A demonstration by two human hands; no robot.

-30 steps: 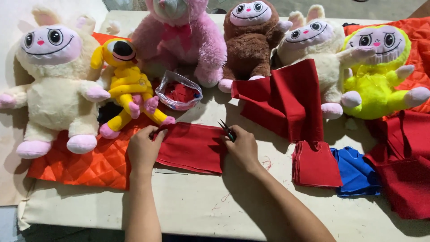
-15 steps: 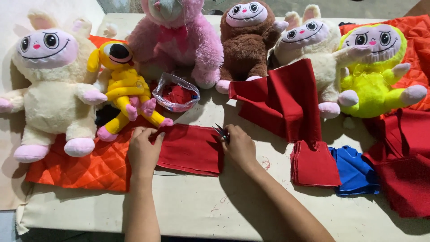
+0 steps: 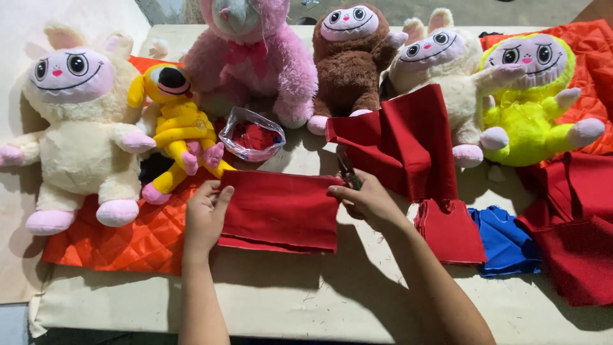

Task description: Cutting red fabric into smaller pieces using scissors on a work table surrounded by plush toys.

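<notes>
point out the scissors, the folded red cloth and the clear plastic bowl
scissors (image 3: 348, 174), head view, on the dark blades
folded red cloth (image 3: 281, 207), head view, middle of top layer
clear plastic bowl (image 3: 237, 122), head view, near rim

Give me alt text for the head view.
Left hand presses a folded red cloth flat on the table while the right hand, holding scissors, rests at its right edge. Five plush toys line the far side.
</notes>
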